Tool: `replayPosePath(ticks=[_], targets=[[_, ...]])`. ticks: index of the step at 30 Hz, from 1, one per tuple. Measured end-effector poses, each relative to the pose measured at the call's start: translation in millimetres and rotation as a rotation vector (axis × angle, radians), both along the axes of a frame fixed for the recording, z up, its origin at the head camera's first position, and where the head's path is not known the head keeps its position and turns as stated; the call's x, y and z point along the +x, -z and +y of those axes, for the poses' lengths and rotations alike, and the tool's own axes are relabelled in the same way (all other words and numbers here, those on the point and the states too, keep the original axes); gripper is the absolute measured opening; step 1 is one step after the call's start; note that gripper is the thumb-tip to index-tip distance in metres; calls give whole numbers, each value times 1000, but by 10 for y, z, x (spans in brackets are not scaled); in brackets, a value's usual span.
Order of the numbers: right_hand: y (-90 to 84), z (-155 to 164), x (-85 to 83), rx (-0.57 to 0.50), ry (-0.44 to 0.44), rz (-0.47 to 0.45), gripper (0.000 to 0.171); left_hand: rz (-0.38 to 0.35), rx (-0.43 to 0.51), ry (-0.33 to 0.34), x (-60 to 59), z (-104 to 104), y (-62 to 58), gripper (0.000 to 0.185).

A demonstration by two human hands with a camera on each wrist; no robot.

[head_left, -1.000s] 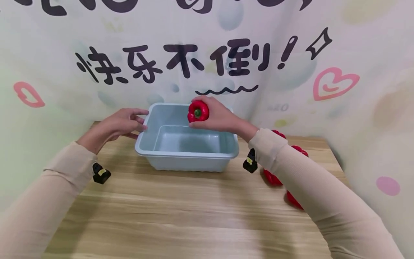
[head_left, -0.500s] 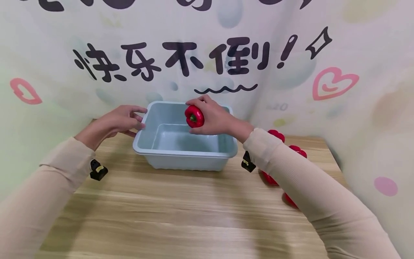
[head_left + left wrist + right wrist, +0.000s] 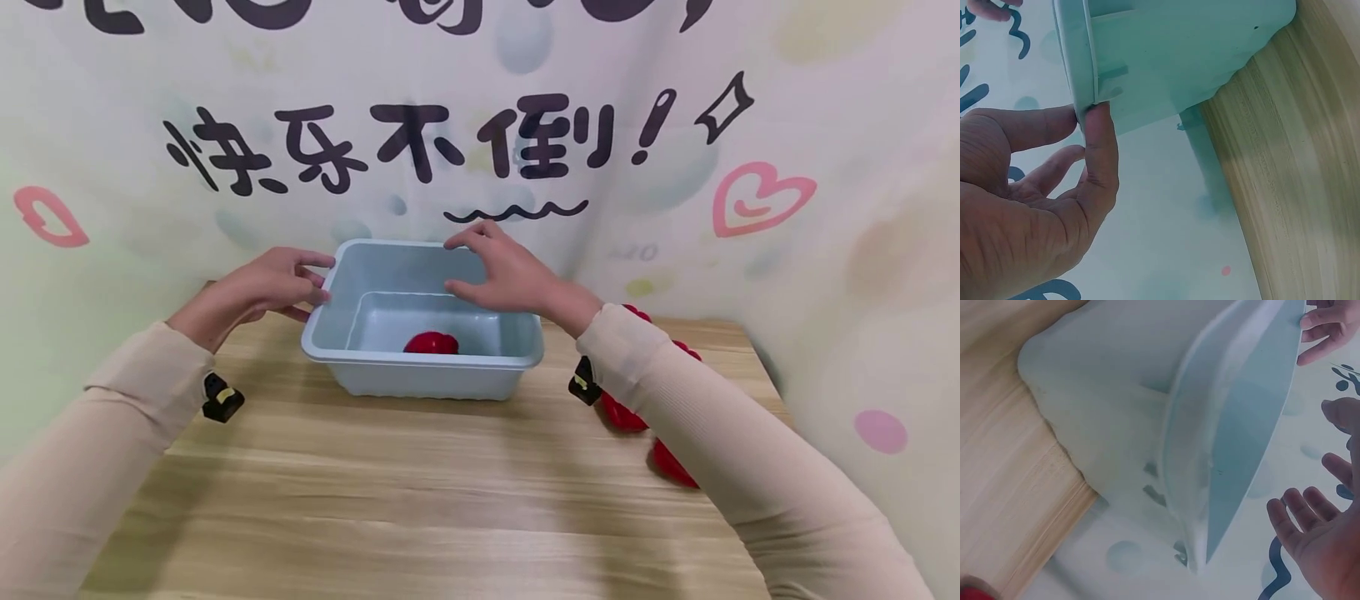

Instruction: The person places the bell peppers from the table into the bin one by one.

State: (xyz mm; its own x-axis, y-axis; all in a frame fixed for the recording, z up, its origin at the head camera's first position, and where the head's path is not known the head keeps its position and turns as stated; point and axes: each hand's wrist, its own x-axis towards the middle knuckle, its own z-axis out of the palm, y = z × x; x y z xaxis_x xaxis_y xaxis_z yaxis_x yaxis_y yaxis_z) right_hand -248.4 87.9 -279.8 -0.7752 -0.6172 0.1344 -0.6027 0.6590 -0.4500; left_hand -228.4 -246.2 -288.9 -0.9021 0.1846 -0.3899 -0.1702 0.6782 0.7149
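Note:
A pale blue plastic basin point(image 3: 420, 379) stands at the back of the table. Its left rim is pinched by my left hand point(image 3: 266, 287); the left wrist view shows the thumb and a finger point(image 3: 1102, 147) on either side of the rim. One red bell pepper point(image 3: 432, 342) lies inside the basin, its lower part hidden by the front wall. Above the basin's right half, my right hand point(image 3: 510, 271) is spread and holds nothing. In the right wrist view its fingers point(image 3: 1297, 519) are apart from the rim.
Several more red bell peppers point(image 3: 622, 412) lie on the table's right side, partly behind the right sleeve point(image 3: 697, 425). The wooden table point(image 3: 390, 483) reaches back to a printed cloth point(image 3: 420, 67).
My right hand has let go of the red bell pepper, which has dropped into the basin. The left hand keeps its hold on the rim.

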Motion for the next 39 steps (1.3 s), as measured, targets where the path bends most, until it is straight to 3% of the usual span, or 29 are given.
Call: replayPosePath(ticks=[6, 14, 22, 27, 34, 39], targets=[[42, 118, 44, 7, 30, -52, 59, -19, -7, 1, -11, 15, 8, 75], [96, 299, 117, -67, 48, -97, 62, -9, -2, 1, 13, -7, -7, 76], [169, 547, 279, -245, 117, -95, 60, -21, 21, -18, -3, -12, 9, 77], [99, 731, 370, -312, 193, -135, 62, -10, 28, -23, 5, 3, 12, 77], [159, 965, 452, -317, 243, -126, 62, -15, 28, -4, -8, -23, 26, 77], [255, 1075, 604, -299, 274, -137, 66, -15, 22, 3, -17, -9, 41, 77]])
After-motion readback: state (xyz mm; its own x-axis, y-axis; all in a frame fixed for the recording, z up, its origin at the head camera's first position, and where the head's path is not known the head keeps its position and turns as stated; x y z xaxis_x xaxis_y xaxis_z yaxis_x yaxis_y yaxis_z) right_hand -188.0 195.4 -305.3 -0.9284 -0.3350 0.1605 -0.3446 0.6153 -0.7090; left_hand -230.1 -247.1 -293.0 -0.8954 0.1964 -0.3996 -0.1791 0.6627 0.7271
